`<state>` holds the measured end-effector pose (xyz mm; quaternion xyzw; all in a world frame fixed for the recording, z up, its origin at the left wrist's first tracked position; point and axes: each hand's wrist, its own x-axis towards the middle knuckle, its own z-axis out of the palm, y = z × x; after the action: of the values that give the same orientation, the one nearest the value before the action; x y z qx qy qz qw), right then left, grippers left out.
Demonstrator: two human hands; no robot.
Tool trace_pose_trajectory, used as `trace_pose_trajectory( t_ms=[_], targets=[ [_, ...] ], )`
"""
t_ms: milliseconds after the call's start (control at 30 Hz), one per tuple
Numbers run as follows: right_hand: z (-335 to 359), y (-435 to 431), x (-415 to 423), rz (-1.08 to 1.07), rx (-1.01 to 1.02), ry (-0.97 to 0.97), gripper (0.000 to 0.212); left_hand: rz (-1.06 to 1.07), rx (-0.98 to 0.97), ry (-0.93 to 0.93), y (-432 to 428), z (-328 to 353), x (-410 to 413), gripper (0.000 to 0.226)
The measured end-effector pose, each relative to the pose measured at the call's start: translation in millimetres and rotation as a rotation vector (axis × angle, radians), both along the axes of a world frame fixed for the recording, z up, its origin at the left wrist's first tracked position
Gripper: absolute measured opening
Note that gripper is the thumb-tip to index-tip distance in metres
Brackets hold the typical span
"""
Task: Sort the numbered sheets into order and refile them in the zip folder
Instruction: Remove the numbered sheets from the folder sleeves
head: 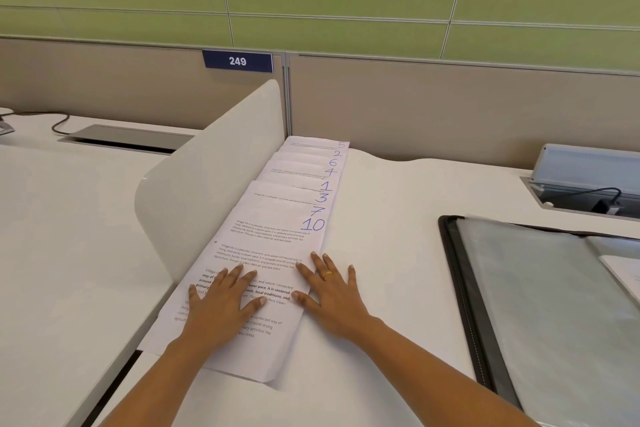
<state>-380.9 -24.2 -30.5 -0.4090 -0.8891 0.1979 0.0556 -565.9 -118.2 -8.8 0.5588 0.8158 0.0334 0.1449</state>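
Several numbered sheets (277,215) lie fanned in a line on the white desk (398,211), running away from me along a curved divider. Blue numbers show at their right corners, from far to near: 5, 2, 6, 4, 1, 3, 7, 10. The nearest sheet, marked 10, lies on top. My left hand (221,305) presses flat on its lower half with fingers spread. My right hand (332,291), wearing a gold ring, rests flat across the sheet's right edge and the desk. The zip folder (540,295) lies open at the right, black-edged with clear sleeves.
A white curved divider (207,180) stands right beside the sheets on the left. Beige partitions (450,107) close the back. A cable box with its lid up (585,180) sits at the back right. Another white sheet (623,274) shows inside the folder.
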Motion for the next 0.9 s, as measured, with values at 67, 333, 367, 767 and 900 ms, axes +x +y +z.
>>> trace_pose_trajectory(
  t_ms=[67, 333, 367, 767, 900],
  targets=[
    [0.2, 1.0, 2.9, -0.016, -0.011, 0.043, 0.120, 0.003, 0.001, 0.002, -0.2, 0.7, -0.2, 0.061],
    [5.9, 5.5, 34.4, -0.025, -0.105, 0.100, 0.115, 0.040, 0.032, 0.009, -0.2, 9.1, 15.7, 0.059],
    [8.6, 4.9, 40.0, -0.021, -0.115, 0.100, 0.098, 0.035, 0.040, 0.009, 0.7, 10.8, 21.2, 0.059],
    [50.0, 19.1, 207.1, -0.281, -0.027, 0.326, 0.027, -0.121, 0.184, -0.087, 30.1, 20.1, 158.7, 0.055],
    [51.0, 21.8, 306.7, -0.477, 0.026, 0.354, 0.022, -0.219, 0.181, -0.123, 45.5, 21.8, 233.0, 0.055]
  ],
)
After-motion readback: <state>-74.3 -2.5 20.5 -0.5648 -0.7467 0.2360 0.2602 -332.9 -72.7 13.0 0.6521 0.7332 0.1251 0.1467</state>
